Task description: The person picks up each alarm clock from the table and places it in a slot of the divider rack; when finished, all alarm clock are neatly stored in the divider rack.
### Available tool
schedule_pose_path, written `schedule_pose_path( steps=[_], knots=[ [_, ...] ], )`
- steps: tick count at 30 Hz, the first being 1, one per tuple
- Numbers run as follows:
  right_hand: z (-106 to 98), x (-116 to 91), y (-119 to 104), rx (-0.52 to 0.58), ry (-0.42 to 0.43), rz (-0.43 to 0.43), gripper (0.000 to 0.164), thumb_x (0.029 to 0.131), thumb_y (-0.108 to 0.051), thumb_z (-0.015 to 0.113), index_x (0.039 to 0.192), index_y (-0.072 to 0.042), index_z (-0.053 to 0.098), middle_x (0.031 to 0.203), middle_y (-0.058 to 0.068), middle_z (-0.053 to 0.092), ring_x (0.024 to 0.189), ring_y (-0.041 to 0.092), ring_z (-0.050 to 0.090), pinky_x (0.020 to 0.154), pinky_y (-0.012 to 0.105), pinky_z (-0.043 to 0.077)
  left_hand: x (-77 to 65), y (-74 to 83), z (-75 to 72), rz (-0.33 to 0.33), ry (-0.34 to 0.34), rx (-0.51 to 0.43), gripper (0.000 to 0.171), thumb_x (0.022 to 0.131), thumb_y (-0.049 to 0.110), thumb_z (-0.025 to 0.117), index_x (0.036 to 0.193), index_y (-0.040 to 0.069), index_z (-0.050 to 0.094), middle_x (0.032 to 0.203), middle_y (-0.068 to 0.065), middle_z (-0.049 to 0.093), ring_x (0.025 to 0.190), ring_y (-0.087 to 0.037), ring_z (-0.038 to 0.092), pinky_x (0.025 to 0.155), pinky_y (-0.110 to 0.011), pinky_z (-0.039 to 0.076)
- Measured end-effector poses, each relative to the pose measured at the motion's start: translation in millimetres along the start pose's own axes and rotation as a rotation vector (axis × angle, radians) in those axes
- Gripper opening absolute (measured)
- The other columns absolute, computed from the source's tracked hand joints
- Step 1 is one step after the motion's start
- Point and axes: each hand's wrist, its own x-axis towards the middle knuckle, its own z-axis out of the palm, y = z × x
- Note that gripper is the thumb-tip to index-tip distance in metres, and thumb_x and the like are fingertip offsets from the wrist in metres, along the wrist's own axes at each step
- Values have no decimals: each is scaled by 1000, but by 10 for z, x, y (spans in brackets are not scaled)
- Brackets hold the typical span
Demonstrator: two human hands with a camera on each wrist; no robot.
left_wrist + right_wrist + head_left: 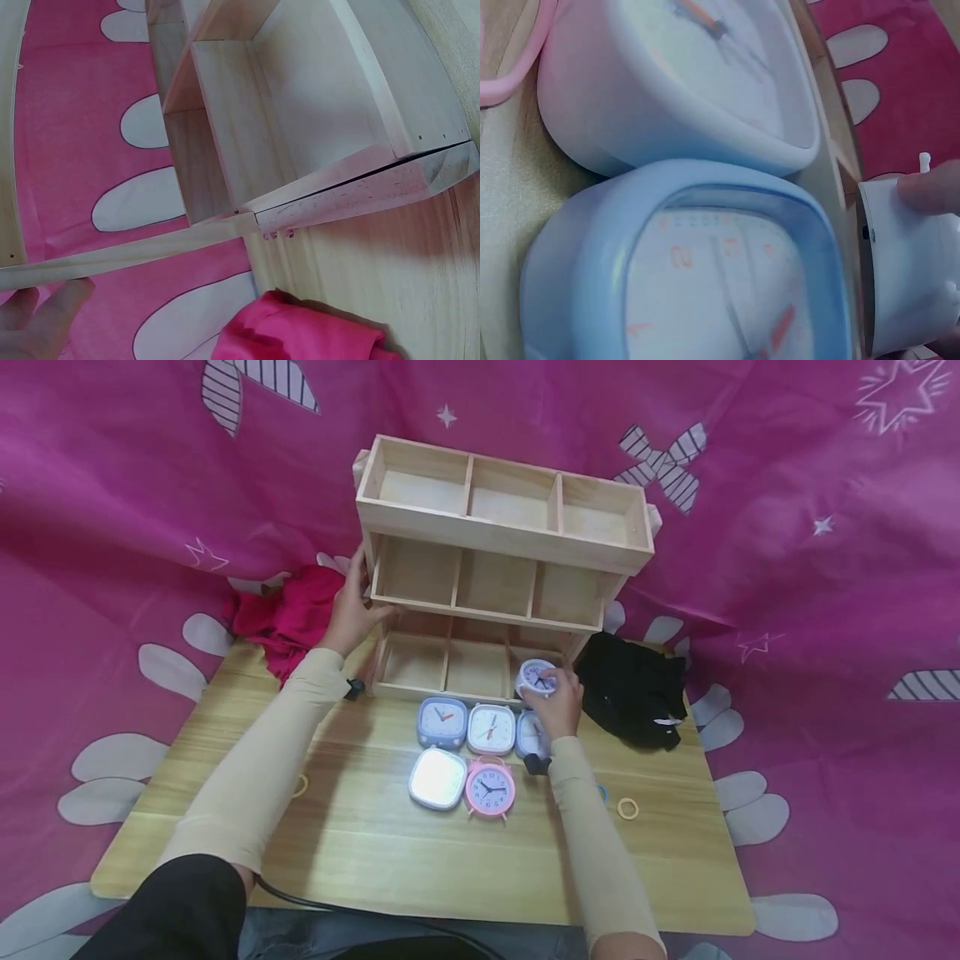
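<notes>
The wooden rack (504, 540) looks stiff, fairly light and tippable; the left hand (352, 614) grips the rack's left side. At the front of the rack's bottom right compartment, the right hand (557, 703) pinches the pale round clock (536, 675): likely light, smooth, hard plastic with a fragile face, best held by its casing, clear of the small peg (925, 161).

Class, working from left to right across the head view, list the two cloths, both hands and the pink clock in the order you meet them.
Red cloth → left hand → pink clock → right hand → black cloth.
</notes>
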Motion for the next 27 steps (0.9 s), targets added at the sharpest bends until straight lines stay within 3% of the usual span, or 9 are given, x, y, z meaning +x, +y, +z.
schedule_pose_path(
  steps=[4,10,19,22,27],
  knots=[
    [49,41,19,-26,-13,19,43,77,-24,92,110,-8,69,168,21,42,139,48,47,113,61,43,10,-1,17,15,-7,-19,121,84,-9,85,172,36,15,176,-7,32,159,-32,38,119,-67,43],
    [111,122,21,-73,-9,1,40,78,-23,93,106,-8,69,160,23,52,153,47,41,127,63,33,-8,29,9,9,-15,-18,123,84,-6,87,172,36,13,176,-9,33,159,-31,39,119,-65,45],
    [177,160,99,-116,-19,1,39,74,-20,96,98,-10,67,163,27,47,157,45,36,125,60,38,-39,0,22,11,-17,-4,121,85,-7,85,173,29,10,176,-12,30,160,-35,36,118,-66,44],
    [175,158,93,-145,-30,-17,38,73,-19,97,94,-8,67,149,26,60,148,44,48,119,57,44,-37,-10,18,11,-8,14,120,86,-6,85,173,32,12,176,-12,31,159,-35,38,117,-67,45],
    [163,145,50,-175,-69,22,34,76,-21,96,91,-8,68,113,19,74,112,41,66,94,56,54,-21,-8,13,9,-8,29,118,87,-4,85,173,34,13,176,-12,30,159,-37,37,118,-69,43]
  ],
)
